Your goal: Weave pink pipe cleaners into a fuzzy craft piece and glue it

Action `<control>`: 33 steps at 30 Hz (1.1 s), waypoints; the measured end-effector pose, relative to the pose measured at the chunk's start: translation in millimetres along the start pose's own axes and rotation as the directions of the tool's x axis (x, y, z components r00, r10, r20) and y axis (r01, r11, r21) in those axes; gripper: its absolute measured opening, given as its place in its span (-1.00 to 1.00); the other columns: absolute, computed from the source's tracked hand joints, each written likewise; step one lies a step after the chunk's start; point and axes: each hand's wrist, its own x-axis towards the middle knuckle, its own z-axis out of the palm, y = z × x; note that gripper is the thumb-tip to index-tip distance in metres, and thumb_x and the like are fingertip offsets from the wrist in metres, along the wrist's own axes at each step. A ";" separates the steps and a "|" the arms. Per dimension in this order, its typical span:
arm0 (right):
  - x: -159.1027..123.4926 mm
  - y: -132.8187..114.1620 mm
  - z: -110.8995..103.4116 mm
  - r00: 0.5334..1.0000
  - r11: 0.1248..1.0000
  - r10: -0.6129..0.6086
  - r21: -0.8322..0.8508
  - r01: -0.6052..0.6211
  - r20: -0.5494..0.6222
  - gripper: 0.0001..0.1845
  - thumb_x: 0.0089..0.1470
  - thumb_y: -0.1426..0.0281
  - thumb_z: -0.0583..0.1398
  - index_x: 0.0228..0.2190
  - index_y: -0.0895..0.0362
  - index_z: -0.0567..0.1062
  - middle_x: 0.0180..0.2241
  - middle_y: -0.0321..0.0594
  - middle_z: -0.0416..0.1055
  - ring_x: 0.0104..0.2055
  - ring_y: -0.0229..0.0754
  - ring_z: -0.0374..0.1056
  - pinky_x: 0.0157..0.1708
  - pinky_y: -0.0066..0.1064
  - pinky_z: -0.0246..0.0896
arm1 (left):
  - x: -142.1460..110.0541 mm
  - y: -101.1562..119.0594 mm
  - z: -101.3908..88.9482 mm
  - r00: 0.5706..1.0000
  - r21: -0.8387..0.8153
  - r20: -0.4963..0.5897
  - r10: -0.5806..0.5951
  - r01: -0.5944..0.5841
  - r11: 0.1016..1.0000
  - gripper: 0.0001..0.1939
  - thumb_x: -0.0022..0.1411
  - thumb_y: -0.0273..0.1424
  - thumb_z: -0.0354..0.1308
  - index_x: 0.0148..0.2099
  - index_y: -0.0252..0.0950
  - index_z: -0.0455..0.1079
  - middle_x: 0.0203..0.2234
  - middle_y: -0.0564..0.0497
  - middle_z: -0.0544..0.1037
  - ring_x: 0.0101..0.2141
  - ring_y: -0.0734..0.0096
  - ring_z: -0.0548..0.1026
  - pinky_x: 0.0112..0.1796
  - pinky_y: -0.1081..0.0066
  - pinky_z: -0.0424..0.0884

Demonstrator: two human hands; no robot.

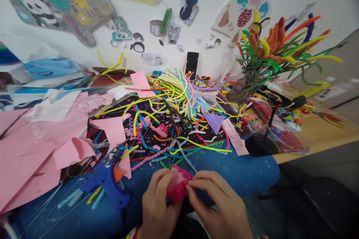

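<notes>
Near the table's front edge, my left hand (159, 201) is closed around a fuzzy pink pipe-cleaner piece (177, 186), bright pink with a paler patch. My right hand (217, 203) pinches the right edge of the same piece between thumb and forefinger. Just beyond my hands, a light blue pipe cleaner (187, 158) and a pink pipe cleaner (153, 157) lie on the tabletop. Black-handled scissors (177, 115) rest farther back among the loose stems. A blue glue gun (105, 183) lies to the left of my hands.
A bundle of pastel pipe cleaners (186, 93) sits at the table's middle. Pink sheets (25, 149) cover the left side. At the right stand a glass vase (241, 87) of pipe-cleaner flowers and a black stand (262, 143). A phone (192, 63) leans on the wall behind.
</notes>
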 end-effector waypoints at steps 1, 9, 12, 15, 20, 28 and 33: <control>1.6 -0.2 0.1 1.000 1.000 0.018 0.011 -0.018 -0.007 -0.87 0.11 0.55 0.22 -0.37 0.07 0.49 -0.39 -0.23 0.53 -0.36 -0.22 0.50 -0.32 -0.45 0.47 | 0.8 0.3 -0.2 1.000 -0.011 -0.004 0.013 -0.013 1.000 -0.81 0.32 -0.43 0.11 -0.02 -0.28 0.28 -0.25 -0.08 0.46 -0.30 0.39 0.54 -0.31 0.47 0.57; 7.9 -2.1 1.6 0.992 0.983 0.123 0.138 -0.121 -0.005 -0.86 0.09 0.55 0.22 -0.41 0.06 0.47 -0.43 -0.28 0.53 -0.39 -0.23 0.50 -0.36 -0.49 0.44 | 2.6 -2.7 -4.8 0.981 0.105 0.136 0.139 -0.154 0.982 -0.83 0.35 -0.51 0.02 -0.06 -0.22 0.35 -0.08 -0.11 0.31 -0.44 0.57 0.43 -0.47 0.56 0.52; 5.6 -1.6 0.2 0.992 0.975 0.123 0.183 -0.123 0.011 -0.85 0.08 0.56 0.23 -0.36 0.06 0.48 -0.39 -0.29 0.55 -0.34 -0.25 0.50 -0.31 -0.51 0.44 | 1.9 -4.0 -4.9 0.982 0.065 0.138 0.132 -0.142 0.988 -0.80 0.33 -0.54 0.04 -0.03 -0.23 0.33 -0.08 -0.11 0.32 -0.38 0.51 0.46 -0.43 0.54 0.54; 3.6 -0.9 -0.8 0.994 0.971 0.106 0.214 -0.108 0.020 -0.82 0.08 0.58 0.24 -0.32 0.05 0.49 -0.35 -0.30 0.56 -0.30 -0.27 0.51 -0.26 -0.53 0.44 | 1.2 -5.3 -4.2 0.986 -0.010 0.120 0.116 -0.116 0.993 -0.77 0.31 -0.54 0.08 0.00 -0.25 0.30 -0.07 -0.12 0.34 -0.33 0.48 0.48 -0.37 0.53 0.55; 3.9 -1.8 2.8 0.997 0.981 0.049 0.189 -0.038 -0.054 -0.79 0.08 0.63 0.22 -0.32 0.07 0.49 -0.36 -0.27 0.57 -0.32 -0.25 0.51 -0.27 -0.50 0.45 | -0.4 -7.3 -3.2 0.991 -0.082 0.083 0.108 -0.101 0.991 -0.67 0.29 -0.54 0.15 0.08 -0.26 0.26 -0.07 -0.12 0.40 -0.24 0.42 0.52 -0.27 0.48 0.57; 1.7 -2.0 10.1 0.997 0.997 -0.037 0.062 0.041 -0.065 -0.83 0.16 0.56 0.21 -0.22 0.12 0.54 -0.32 -0.15 0.55 -0.29 -0.18 0.49 -0.25 -0.39 0.48 | 3.3 -4.9 -4.4 0.996 -0.066 0.009 0.086 -0.085 0.994 -0.69 0.29 -0.42 0.17 0.07 -0.24 0.29 -0.22 -0.10 0.58 -0.23 0.30 0.62 -0.26 0.36 0.61; 3.1 -6.6 8.4 0.996 0.997 -0.032 0.064 0.037 -0.083 -0.85 0.14 0.58 0.20 -0.28 0.11 0.51 -0.36 -0.19 0.54 -0.33 -0.19 0.46 -0.28 -0.40 0.45 | 4.6 -0.5 -9.4 0.997 -0.051 -0.005 0.075 -0.075 0.996 -0.70 0.28 -0.42 0.18 0.05 -0.28 0.32 -0.29 -0.12 0.63 -0.34 0.27 0.65 -0.35 0.38 0.61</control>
